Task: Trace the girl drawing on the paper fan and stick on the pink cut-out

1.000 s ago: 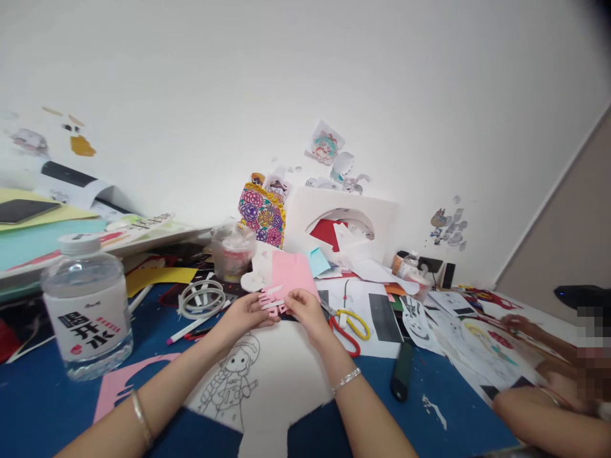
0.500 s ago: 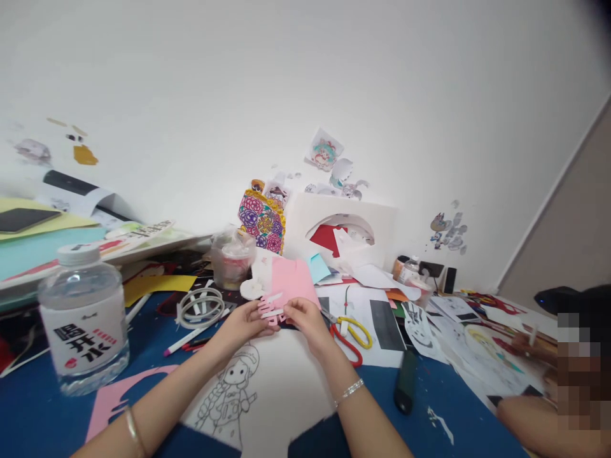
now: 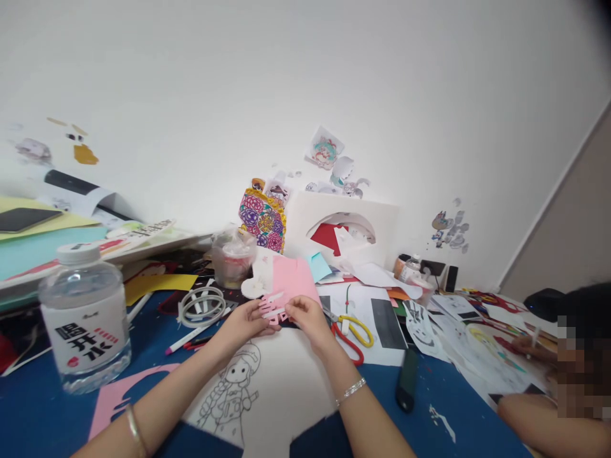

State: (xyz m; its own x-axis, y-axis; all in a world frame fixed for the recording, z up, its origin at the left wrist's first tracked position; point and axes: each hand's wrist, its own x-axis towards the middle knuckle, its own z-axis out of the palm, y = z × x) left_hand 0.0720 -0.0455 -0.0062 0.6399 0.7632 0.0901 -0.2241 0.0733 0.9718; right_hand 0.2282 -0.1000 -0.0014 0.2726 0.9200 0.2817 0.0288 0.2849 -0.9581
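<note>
The pink cutout is held above a white sheet, just in front of the pink card. The left hand and right hand each pinch one end. Its slots appear already cut. Scissors lie idle just right; a bottle stands well left.

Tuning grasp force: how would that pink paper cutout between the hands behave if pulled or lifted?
Pink paper cutout: thin with slit strips, so probably floppy, very light and easy to tear. Left hand and right hand both pinch it, suggesting it needs support from two sides.
</note>
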